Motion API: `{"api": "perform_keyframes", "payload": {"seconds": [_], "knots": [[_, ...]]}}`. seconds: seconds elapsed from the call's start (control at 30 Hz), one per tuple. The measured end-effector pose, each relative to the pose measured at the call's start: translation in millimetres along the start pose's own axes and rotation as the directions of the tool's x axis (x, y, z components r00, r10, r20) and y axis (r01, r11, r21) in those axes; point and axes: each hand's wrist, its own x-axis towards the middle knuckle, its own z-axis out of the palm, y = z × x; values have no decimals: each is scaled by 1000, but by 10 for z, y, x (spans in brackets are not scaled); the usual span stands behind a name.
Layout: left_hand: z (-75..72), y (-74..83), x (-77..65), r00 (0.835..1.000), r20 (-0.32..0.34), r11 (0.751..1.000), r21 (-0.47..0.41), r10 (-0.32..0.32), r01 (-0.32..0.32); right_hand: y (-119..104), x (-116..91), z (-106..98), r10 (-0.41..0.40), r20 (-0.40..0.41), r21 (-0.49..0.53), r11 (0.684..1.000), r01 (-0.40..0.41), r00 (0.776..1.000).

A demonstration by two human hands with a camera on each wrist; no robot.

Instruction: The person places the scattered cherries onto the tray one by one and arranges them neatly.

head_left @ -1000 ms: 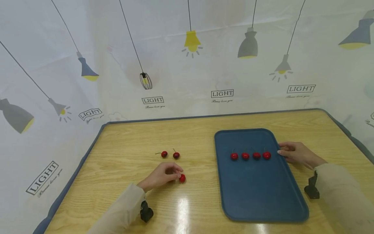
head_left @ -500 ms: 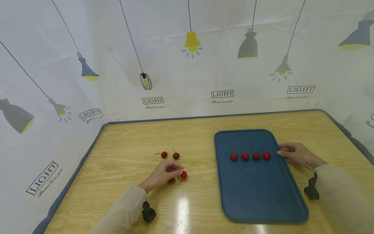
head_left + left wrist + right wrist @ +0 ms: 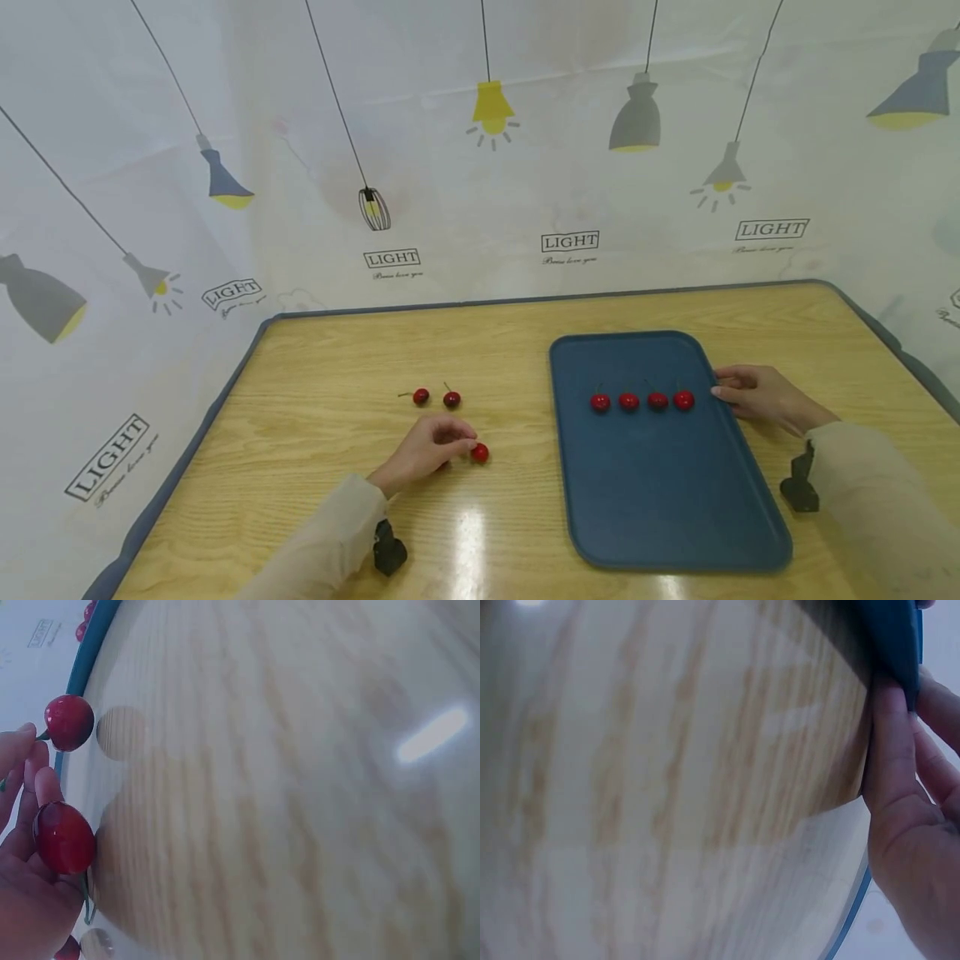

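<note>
My left hand [image 3: 429, 450] pinches a red cherry [image 3: 69, 722] by its green stem between thumb and fingertips, low over the wooden table. A second cherry [image 3: 65, 838] overlaps the palm in the left wrist view; in the head view it is mostly hidden behind that hand. Just beyond the hand lie two darker cherries, one on the left [image 3: 421, 397] and one on the right [image 3: 452, 400], both with stems. On the right, my right hand [image 3: 765, 396] grips the side rim of a blue tray [image 3: 667, 500], thumb against the edge. Several cherries [image 3: 628, 402] form a row across the tray's upper part.
The light wooden table [image 3: 345, 358] has a blue border along its back and left edges. Behind it hangs a pale cloth [image 3: 465, 183] printed with lamps. Bare wood separates the left hand from the tray. Black wrist cameras sit at both sleeves.
The left hand has moved a little to the right with its pinched cherry. A second cherry came into sight beneath it and is now mostly covered. The right hand and tray stay put.
</note>
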Motion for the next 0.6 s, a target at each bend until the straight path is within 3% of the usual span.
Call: {"api": "perform_keyframes", "payload": {"seconds": [0.6], "knots": [[15, -19, 8, 1000, 19, 1000, -10, -14, 14, -18, 7, 2, 23, -6, -6, 1000, -23, 1000]]}}
